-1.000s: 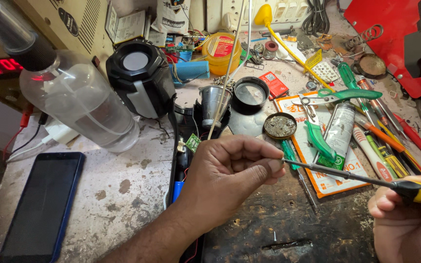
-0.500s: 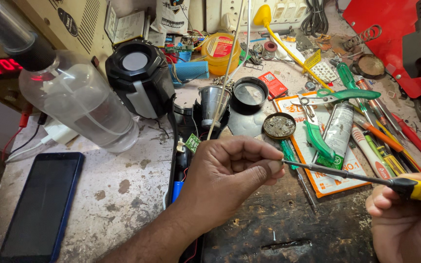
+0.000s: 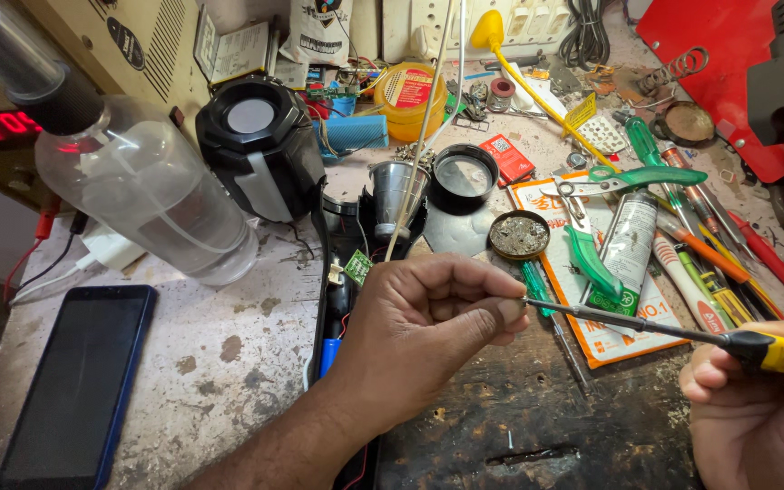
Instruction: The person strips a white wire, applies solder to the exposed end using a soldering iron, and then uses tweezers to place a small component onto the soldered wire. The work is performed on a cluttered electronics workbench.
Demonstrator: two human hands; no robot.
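My left hand (image 3: 428, 331) hovers over the dark work mat (image 3: 519, 426), with thumb and forefinger pinched together around the tip of a thin screwdriver (image 3: 628, 322). Anything small between the fingers is hidden. My right hand (image 3: 759, 413) at the lower right grips the screwdriver's yellow and black handle (image 3: 759, 349). Just behind my left hand lie an opened black device with a small green circuit board (image 3: 357, 267) and a metal reflector cone (image 3: 396, 195). A thin pale rod (image 3: 424, 136) rises from behind my fingers.
A clear plastic bottle (image 3: 138, 195) and a black speaker (image 3: 260, 145) stand at the left, with a dark phone (image 3: 74, 381) in front. Green pliers (image 3: 592, 245), a tube (image 3: 628, 240), pens, a round tin (image 3: 519, 236) and a yellow funnel (image 3: 492, 32) crowd the right; red equipment (image 3: 737, 73) lies beyond.
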